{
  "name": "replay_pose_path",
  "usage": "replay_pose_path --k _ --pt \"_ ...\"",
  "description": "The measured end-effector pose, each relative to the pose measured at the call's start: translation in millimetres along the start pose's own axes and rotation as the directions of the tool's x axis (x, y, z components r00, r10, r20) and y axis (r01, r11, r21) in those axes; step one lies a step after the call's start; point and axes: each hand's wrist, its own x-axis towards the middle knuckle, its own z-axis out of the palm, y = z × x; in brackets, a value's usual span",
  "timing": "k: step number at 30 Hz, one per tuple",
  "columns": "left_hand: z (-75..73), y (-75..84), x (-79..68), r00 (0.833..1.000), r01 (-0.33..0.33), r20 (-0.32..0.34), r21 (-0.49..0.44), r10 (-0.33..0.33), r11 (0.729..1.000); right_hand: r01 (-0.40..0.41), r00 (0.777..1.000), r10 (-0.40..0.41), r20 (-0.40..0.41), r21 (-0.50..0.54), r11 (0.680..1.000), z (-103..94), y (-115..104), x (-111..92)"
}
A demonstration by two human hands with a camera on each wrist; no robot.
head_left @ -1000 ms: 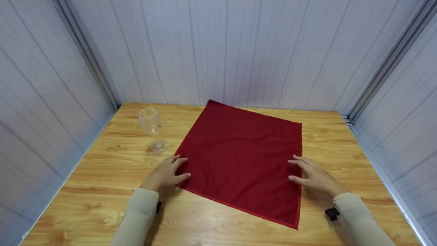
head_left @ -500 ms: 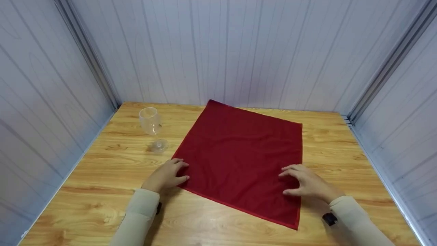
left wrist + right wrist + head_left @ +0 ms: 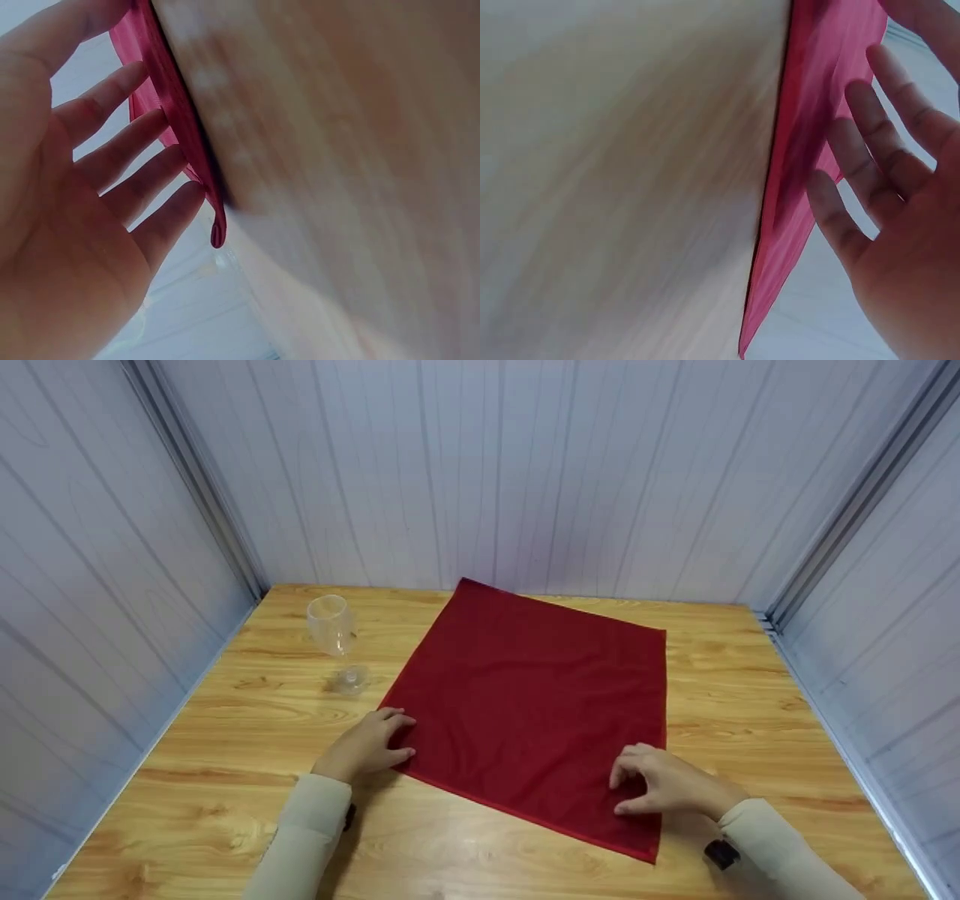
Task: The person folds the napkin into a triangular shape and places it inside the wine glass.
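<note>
Over the red cloth (image 3: 529,697), right hand (image 3: 670,786) has neared its front corner (image 3: 646,849) — left hand (image 3: 364,745) unmoved, both relaxed.

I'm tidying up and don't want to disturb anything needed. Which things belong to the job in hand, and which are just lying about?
Seemingly in the job:
Red cloth, spread out
Left hand, at its left corner
Right hand, over its right edge

Seemingly just there:
Clear wine glass, upright, apart from cloth and hands
Wood-grain table, underneath
</note>
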Motion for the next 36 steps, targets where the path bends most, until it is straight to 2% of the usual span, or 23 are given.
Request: replay_pose_path --k 6,14,17,28,36 --pt "-0.6 0.3 -0.7 1.0 0.009 0.004 -0.014 -0.009 1.0 0.011 0.998 -0.012 0.064 0.017 1.0 -1.4 -2.4 0.8" --pt "-0.2 0.3 -0.8 1.0 0.003 0.001 -0.02 -0.003 1.0 0.004 0.994 -0.005 0.106 0.007 1.0 0.6 -3.2 1.1" --pt "0.8 -0.2 -1.1 1.0 -0.007 -0.002 -0.017 0.007 1.0 0.006 0.994 -0.005 0.113 -0.009 1.0 1.5 -3.1 1.1" --pt "0.2 -0.3 -1.8 1.0 0.022 0.012 -0.02 -0.021 1.0 -0.025 0.988 0.025 0.154 -0.006 1.0 -1.2 -8.0 4.4" --pt "0.2 -0.2 -2.0 1.0 0.016 0.02 -0.026 -0.016 1.0 -0.023 0.99 0.023 0.137 -0.007 1.0 -1.3 -6.9 4.7"
